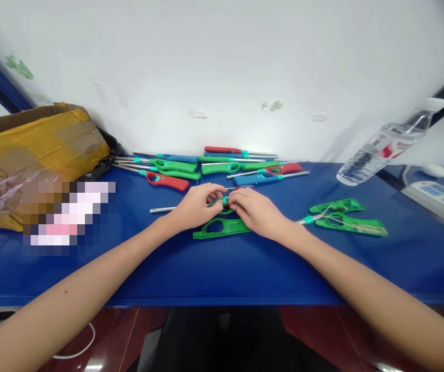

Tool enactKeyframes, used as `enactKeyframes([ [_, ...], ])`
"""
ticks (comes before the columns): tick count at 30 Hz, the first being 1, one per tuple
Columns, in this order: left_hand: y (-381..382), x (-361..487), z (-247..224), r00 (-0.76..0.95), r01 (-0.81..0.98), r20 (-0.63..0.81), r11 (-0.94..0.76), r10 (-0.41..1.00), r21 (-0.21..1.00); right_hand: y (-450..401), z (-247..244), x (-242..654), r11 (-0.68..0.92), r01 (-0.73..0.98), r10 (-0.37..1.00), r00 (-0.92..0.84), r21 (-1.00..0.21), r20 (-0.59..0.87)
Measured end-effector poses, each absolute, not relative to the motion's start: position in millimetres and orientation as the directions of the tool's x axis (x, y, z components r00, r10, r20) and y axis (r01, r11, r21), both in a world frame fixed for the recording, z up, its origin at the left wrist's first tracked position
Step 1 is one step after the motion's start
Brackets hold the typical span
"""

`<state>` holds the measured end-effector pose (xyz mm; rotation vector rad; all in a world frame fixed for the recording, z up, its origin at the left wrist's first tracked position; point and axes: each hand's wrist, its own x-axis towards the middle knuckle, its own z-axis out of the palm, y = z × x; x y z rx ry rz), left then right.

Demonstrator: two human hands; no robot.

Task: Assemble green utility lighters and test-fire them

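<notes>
Both hands meet over the middle of the blue table. My left hand [199, 205] is closed, its thumb and fingers pinching a small teal piece [225, 200]. From the right, my right hand [256, 211] pinches the same piece. Beneath the fingers lies part of a green lighter body, mostly hidden, and a metal tube [162, 210] points left beside my left hand. An open green half shell [222, 228] lies just in front of the hands. Right of my right wrist, an opened green lighter [351, 223] shows its two shell halves, wire and inner parts.
Red, blue and green long-necked lighters [179, 166] lie along the wall. A taped cardboard box [40, 150] stands at the left on the blue table [206, 279]. At the right are a tilted water bottle [386, 147] and a white power strip [439, 199].
</notes>
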<state>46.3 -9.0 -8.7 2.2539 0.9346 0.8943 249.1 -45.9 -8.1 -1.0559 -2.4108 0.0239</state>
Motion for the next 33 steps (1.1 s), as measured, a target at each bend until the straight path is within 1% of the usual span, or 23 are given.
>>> enactKeyframes([
  [3,-8.7,46.4,-9.8,0.539,0.404,0.378,-0.624,0.753,0.669,-47.6,-8.0,248.5,0.660,0.704,0.739,-0.545,-0.263,0.395],
  [6,-8.7,45.8,-10.4,0.549,0.412,0.393,-0.648,0.738,0.640,-48.3,-8.3,248.0,0.645,0.709,0.755,-0.533,-0.286,0.381],
  [16,-11.4,45.3,-10.7,0.625,0.446,0.457,-0.769,0.633,0.458,-49.1,-8.0,247.5,0.622,0.699,0.779,-0.509,-0.352,0.366],
  [19,-12.3,45.5,-10.7,0.639,0.436,0.469,-0.789,0.610,0.433,-48.9,-7.8,247.5,0.630,0.694,0.772,-0.514,-0.348,0.375],
  [24,-13.1,44.4,-11.3,0.653,0.411,0.489,-0.812,0.579,0.413,-49.1,-7.8,247.2,0.628,0.715,0.771,-0.520,-0.307,0.367],
  [27,-13.0,44.1,-11.7,0.665,0.409,0.483,-0.819,0.569,0.402,-48.6,-5.9,248.4,0.656,0.696,0.747,-0.544,-0.292,0.382],
  [33,-11.3,42.7,-12.8,0.700,0.394,0.466,-0.837,0.541,0.379,-45.5,-3.6,251.2,0.671,0.670,0.738,-0.559,-0.318,0.378],
])
